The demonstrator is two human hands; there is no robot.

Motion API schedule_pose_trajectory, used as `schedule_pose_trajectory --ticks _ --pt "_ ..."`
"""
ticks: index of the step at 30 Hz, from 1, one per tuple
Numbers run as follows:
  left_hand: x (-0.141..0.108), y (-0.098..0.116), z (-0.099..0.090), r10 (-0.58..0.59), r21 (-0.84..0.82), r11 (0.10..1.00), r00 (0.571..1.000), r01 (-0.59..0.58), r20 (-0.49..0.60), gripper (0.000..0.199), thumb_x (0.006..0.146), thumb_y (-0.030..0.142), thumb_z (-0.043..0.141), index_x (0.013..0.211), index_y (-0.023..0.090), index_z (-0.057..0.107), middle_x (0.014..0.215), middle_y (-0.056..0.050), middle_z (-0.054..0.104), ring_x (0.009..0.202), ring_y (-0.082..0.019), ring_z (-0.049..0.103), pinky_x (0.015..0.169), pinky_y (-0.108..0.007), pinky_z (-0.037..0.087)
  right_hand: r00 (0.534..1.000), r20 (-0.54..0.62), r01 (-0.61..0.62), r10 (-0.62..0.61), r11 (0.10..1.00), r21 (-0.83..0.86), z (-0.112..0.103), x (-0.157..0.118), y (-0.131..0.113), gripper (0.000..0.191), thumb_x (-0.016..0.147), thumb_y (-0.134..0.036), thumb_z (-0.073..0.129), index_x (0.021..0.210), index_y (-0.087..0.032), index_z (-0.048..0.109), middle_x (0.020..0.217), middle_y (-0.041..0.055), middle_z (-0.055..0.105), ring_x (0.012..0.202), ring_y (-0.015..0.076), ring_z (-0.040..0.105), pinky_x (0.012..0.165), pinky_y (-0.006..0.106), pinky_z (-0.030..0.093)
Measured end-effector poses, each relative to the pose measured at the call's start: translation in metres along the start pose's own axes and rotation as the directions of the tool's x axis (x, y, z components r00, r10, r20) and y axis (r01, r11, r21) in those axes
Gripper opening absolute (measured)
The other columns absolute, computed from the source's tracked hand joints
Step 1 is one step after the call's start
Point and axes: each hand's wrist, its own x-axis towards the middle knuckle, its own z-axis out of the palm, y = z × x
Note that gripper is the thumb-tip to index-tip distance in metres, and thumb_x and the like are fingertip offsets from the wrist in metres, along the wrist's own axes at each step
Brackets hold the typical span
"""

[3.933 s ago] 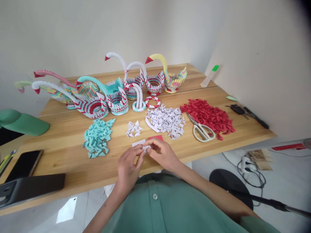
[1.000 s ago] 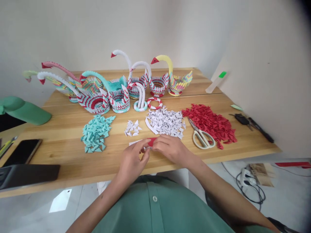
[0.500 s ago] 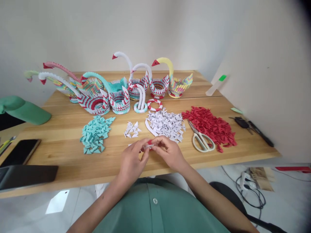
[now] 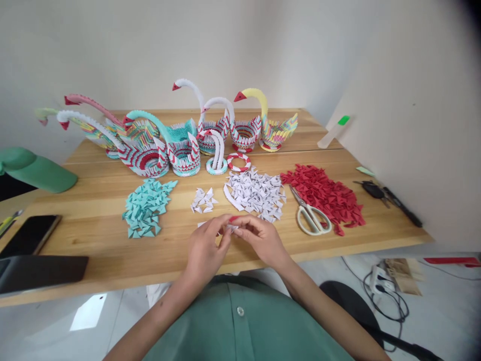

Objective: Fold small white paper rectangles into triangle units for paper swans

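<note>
Close to the table's front edge, my left hand point(image 4: 205, 243) and my right hand point(image 4: 263, 239) meet with fingers pinched. Between their fingertips are small folded paper pieces point(image 4: 232, 227), white in front with red showing above; the fingers hide most of them. Just behind my hands lies a heap of white folded paper triangles point(image 4: 259, 195), with a curved white paper strip point(image 4: 233, 198) at its left side. A few white triangles point(image 4: 203, 200) lie apart, left of that heap. Turquoise triangles point(image 4: 146, 208) are piled farther left, red triangles point(image 4: 326, 198) to the right.
White-handled scissors point(image 4: 314, 220) lie beside the red heap. Several paper swans point(image 4: 184, 155) stand along the back, with a red-and-white paper ring point(image 4: 239, 162) in front. A phone point(image 4: 32, 234), a dark box-like object point(image 4: 45, 273) and a green bottle point(image 4: 35, 170) are left; keys point(image 4: 373, 189) lie right.
My fingers have shifted slightly around the paper pieces, and the white part sits at a different tilt. Both hands stay together in nearly the same place. The view has moved slightly.
</note>
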Motion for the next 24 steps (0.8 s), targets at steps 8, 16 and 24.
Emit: schedule_pose_trajectory --ticks 8,16,24 --pt "-0.002 0.000 0.002 -0.001 -0.019 1.000 1.000 0.001 -0.011 0.027 0.085 0.014 0.056 0.111 0.021 0.062 0.092 -0.003 0.073 0.072 -0.016 0.065 0.070 -0.028 0.051 1.000 -0.003 0.028 -0.028 1.000 -0.003 0.001 -0.002 0.001 0.016 0.082 -0.025 0.067 0.098 -0.023 0.070 0.098 0.0040 0.073 0.090 0.0188 0.067 0.082 0.033 0.052" --pt "-0.003 0.007 0.005 0.056 -0.036 0.998 0.998 -0.056 -0.014 0.029 0.088 0.011 0.053 0.115 0.021 0.059 0.101 -0.005 0.070 0.084 -0.016 0.065 0.075 -0.027 0.052 0.985 -0.149 0.068 -0.083 0.992 -0.105 0.006 -0.002 -0.002 0.013 0.084 -0.023 0.062 0.095 -0.020 0.068 0.084 0.0019 0.071 0.076 0.0158 0.066 0.072 0.028 0.052" --pt "-0.005 0.003 0.013 0.181 0.079 0.981 0.981 -0.175 -0.065 0.028 0.089 0.013 0.051 0.115 0.021 0.059 0.109 -0.008 0.069 0.097 -0.019 0.066 0.084 -0.030 0.054 0.978 -0.199 -0.030 0.061 0.988 0.153 0.010 0.001 0.000 0.010 0.079 -0.028 0.067 0.084 -0.020 0.067 0.073 -0.0006 0.067 0.067 0.0145 0.063 0.067 0.027 0.052"
